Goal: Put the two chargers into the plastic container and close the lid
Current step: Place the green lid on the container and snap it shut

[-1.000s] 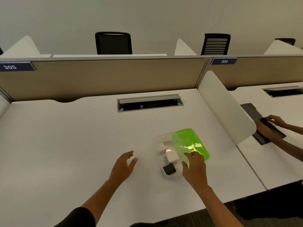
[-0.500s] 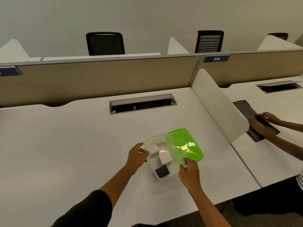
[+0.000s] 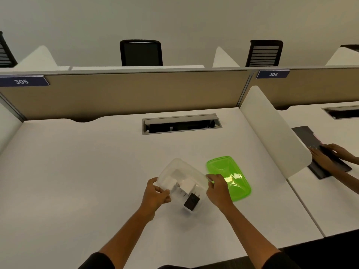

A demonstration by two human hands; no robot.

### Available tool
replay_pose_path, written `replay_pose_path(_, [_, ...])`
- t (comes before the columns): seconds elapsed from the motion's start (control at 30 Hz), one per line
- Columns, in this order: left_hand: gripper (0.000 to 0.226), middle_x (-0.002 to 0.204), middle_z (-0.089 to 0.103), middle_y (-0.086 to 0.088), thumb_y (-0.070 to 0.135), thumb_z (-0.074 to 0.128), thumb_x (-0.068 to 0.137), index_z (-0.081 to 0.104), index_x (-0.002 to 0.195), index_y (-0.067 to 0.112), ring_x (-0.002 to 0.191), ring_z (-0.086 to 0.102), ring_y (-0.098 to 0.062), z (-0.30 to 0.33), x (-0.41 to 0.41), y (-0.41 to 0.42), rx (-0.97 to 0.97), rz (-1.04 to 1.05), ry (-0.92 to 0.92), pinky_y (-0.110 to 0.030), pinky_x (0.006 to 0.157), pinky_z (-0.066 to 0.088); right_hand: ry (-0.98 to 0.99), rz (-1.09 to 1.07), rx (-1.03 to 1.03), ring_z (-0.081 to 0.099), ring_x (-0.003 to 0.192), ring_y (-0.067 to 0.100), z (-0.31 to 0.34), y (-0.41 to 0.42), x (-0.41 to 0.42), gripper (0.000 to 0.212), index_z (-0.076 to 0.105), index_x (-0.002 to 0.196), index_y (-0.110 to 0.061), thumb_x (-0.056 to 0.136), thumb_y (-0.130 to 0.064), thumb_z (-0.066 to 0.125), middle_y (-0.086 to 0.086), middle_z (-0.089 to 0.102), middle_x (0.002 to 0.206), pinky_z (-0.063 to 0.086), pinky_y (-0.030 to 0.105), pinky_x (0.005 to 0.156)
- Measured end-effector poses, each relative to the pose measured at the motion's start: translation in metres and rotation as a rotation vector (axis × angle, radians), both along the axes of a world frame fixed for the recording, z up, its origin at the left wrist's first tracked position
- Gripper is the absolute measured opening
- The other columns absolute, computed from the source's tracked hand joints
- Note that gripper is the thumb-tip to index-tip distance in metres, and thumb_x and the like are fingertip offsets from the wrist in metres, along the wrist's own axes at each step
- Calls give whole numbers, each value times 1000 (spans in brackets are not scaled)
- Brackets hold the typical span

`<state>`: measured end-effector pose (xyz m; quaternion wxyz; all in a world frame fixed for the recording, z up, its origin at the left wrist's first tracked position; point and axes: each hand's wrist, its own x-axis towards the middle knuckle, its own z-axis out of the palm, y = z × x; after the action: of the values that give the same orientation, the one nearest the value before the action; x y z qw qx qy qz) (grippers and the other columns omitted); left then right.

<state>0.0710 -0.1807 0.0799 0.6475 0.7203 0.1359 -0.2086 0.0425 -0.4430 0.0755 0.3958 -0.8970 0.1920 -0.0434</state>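
Note:
A clear plastic container (image 3: 175,168) lies on the white desk (image 3: 77,171), turned at an angle. Inside it are a white charger (image 3: 187,186) and a black charger (image 3: 192,202), the black one nearest me. My left hand (image 3: 156,195) grips the container's left rim. My right hand (image 3: 218,189) holds its right rim. The green lid (image 3: 230,178) lies flat on the desk just right of the container, partly behind my right hand.
A cable slot (image 3: 181,124) is set into the desk further back. A white divider (image 3: 275,133) stands at the desk's right side. Beyond it another person's hands (image 3: 328,156) rest on a dark keyboard (image 3: 318,150). A beige partition (image 3: 124,94) closes the back.
The container has slid left and turned, coming apart from the green lid, which now lies flat beside it. My left hand came in and took the left rim.

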Motion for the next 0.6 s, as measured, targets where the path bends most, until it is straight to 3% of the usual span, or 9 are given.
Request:
replay_pose_path(0.2, [70, 123, 66, -21, 10, 83, 89, 38, 142, 19, 94, 81, -37, -1, -26, 42, -68, 207, 18, -44, 85, 69, -22, 194, -47, 65, 105, 28, -7, 38, 53, 38, 74, 116, -5, 89, 12, 54, 15, 67, 113, 42, 23, 88])
replay_pose_path(0.3, [66, 114, 72, -26, 7, 81, 90, 38, 140, 19, 91, 82, -36, -1, -37, 55, -116, 297, 29, -34, 76, 69, -20, 259, -48, 66, 105, 29, -6, 56, 75, 39, 75, 116, -5, 89, 12, 52, 15, 68, 113, 43, 24, 88])
replay_pose_path(0.47, [61, 105, 76, -28, 3, 78, 93, 39, 138, 17, 88, 83, -33, 0, -48, 68, -153, 407, 56, -36, 79, 68, -3, 352, -38, 65, 110, 27, -2, 80, 98, 38, 74, 116, -5, 91, 12, 50, 13, 68, 116, 46, 25, 91])
replay_pose_path(0.6, [61, 104, 78, -25, 4, 80, 90, 43, 138, 12, 89, 83, -32, -1, -56, 75, -145, 422, 60, -47, 88, 67, 12, 373, -21, 64, 112, 26, -1, 90, 107, 38, 74, 117, -5, 93, 11, 49, 13, 68, 118, 47, 26, 94])
